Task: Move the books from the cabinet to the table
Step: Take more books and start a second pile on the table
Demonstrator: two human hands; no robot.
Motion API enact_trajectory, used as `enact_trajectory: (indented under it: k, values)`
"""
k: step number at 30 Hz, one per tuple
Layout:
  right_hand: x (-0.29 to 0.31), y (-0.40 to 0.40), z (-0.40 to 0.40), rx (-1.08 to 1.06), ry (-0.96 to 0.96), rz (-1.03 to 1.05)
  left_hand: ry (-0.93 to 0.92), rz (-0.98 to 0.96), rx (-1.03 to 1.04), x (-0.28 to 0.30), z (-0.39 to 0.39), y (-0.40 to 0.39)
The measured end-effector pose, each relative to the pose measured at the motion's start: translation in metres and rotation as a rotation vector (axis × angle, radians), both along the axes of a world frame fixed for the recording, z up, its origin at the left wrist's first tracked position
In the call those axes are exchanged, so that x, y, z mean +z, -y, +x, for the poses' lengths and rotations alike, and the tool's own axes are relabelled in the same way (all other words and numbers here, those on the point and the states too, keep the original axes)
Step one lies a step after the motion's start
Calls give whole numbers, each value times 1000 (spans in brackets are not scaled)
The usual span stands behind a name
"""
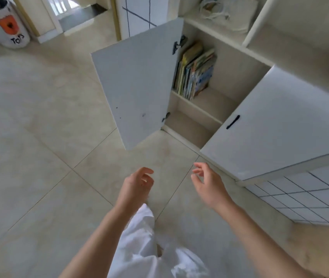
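Several thin colourful books (pixel 195 70) stand upright and lean together on the upper shelf of a white cabinet (pixel 237 75), at its left side. The cabinet's left door (pixel 135 83) hangs wide open towards me. My left hand (pixel 137 187) and my right hand (pixel 207 181) are held out low over the floor tiles, well short of the cabinet. Both hands have loosely curled, spread fingers and hold nothing. No table is in view.
The right cabinet door (pixel 276 125) with a black handle is closed. The lower shelf (pixel 187 127) holds nothing visible. A cloth bag (pixel 229 13) lies on the open shelf above. A white toy bin (pixel 5 23) stands far left. My white clothing (pixel 145 241) shows below.
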State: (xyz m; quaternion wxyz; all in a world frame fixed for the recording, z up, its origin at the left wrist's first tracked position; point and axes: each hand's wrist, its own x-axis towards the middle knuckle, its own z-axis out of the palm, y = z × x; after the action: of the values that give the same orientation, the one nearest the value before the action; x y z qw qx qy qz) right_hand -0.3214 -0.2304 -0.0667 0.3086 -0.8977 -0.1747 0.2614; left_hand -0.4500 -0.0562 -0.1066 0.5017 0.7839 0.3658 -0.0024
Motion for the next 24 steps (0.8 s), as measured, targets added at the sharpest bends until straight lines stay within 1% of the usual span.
enact_trajectory:
  k: [3,6,10,13,17,22,24]
  values:
    - [3,-12,43,-100,21,-11,9,-28,-50,-6,50,-25]
    - [5,-29,83,-247,10,-13,2,-56,-75,-7,105,-57]
    - [7,-55,129,-363,-37,12,-5,-17,-141,-9,183,-99]
    - [10,-70,163,-408,-47,35,4,31,-191,-7,235,-118]
    - [12,-87,215,-438,-94,41,-9,48,-201,-11,299,-131]
    - [-8,-111,292,-438,-156,102,32,46,-196,-29,358,-129]
    - [-20,-123,322,-415,-210,123,31,7,-172,-42,376,-127]
